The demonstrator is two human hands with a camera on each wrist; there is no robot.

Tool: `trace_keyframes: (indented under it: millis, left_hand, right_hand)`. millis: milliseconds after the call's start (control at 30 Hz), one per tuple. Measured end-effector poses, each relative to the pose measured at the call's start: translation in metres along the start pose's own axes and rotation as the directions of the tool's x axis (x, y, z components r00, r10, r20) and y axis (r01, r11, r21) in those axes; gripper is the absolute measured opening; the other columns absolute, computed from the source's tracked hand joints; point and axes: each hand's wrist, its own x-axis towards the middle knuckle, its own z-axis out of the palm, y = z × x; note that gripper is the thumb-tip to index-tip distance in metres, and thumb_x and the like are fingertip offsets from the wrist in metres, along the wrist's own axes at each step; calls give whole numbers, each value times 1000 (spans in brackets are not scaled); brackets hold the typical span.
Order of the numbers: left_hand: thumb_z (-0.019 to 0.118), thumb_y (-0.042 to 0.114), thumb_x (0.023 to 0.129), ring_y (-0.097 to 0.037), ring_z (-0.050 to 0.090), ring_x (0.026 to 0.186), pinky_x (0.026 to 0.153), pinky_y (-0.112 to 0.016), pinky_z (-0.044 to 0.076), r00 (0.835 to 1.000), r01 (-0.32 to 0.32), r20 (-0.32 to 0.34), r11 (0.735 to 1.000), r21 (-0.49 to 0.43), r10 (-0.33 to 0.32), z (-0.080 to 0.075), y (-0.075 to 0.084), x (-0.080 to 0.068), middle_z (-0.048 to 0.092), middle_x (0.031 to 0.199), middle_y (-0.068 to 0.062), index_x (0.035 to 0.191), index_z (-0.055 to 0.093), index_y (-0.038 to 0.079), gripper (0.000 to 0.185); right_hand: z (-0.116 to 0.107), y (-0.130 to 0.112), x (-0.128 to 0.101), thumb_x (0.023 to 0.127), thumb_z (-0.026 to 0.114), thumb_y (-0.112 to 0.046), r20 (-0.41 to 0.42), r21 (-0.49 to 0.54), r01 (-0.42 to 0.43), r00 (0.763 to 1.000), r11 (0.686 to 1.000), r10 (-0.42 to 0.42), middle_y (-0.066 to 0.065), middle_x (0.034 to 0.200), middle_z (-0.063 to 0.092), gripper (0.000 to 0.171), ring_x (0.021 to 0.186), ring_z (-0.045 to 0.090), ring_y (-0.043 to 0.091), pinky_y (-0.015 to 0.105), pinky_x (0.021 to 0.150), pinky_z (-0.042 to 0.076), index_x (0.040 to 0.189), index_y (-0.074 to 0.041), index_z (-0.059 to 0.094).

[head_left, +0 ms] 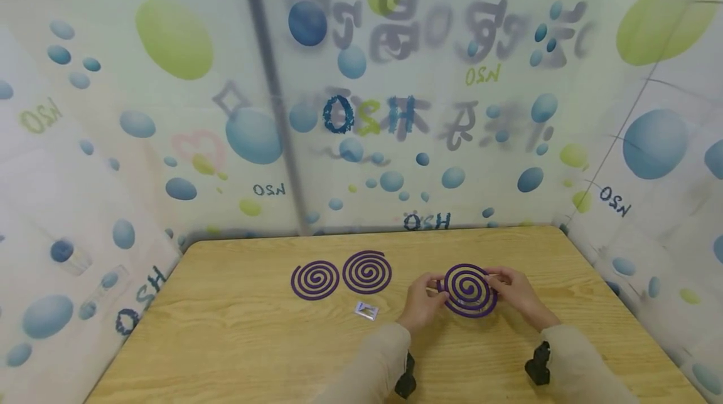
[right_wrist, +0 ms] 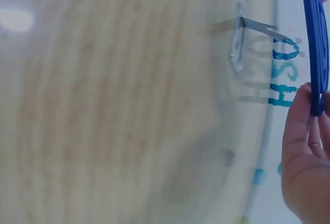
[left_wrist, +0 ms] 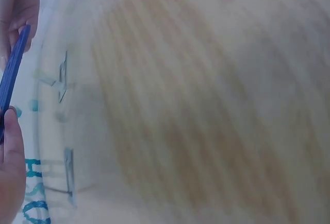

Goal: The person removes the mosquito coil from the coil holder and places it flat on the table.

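Over the right part of the table I hold a purple mosquito coil (head_left: 469,290) up between both hands, tilted so its spiral face shows. My left hand (head_left: 422,300) pinches its left edge with thumb and fingers. At the opposite edge, my right hand (head_left: 514,291) grips the rim. From the side, in the right wrist view, the coil (right_wrist: 315,44) looks like a thin dark-blue band between thumb and fingers of the right hand (right_wrist: 308,152). Two more purple coils lie flat to the left, a left one (head_left: 315,280) and a right one (head_left: 367,272).
A small silvery packet (head_left: 366,310) lies below the flat coils. Thin bent metal pieces stand on the table, one metal piece (left_wrist: 69,177) in the left wrist view and a metal bracket (right_wrist: 238,44) in the right. Printed curtains (head_left: 361,203) surround the wooden table (head_left: 254,354).
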Motion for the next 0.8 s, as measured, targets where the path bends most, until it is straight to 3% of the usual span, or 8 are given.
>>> trace_keyframes:
  millis: [367, 633, 800]
  left_hand:
    - [61, -5, 80, -13, 58, 72, 62, -27, 55, 999, -42, 26, 996, 81, 40, -27, 16, 12, 57, 91, -8, 116, 53, -2, 36]
    - [61, 1, 83, -17, 61, 75, 64, -26, 54, 999, -13, -46, 994, 107, 18, -47, 16, 23, 57, 93, -11, 119, 50, 0, 38]
    - [61, 2, 83, -22, 63, 75, 65, -28, 55, 994, -16, -109, 996, 84, 25, -57, 14, 26, 58, 92, -14, 120, 48, -3, 40]
  right_hand:
    - [6, -17, 12, 94, 47, -14, 1, 44, 56, 998, 997, -57, 19, 100, 61, 36, 79, 61, 14, 30, 68, 55, 120, 11, 46]
    - [23, -30, 30, 93, 49, -14, -41, 53, 66, 997, 996, -64, 19, 99, 61, 34, 76, 60, 15, 36, 70, 55, 119, 8, 49]
    - [33, -33, 42, 93, 48, -12, -69, 62, 64, 996, 996, -60, 18, 98, 60, 30, 77, 60, 16, 33, 69, 55, 118, 6, 51]
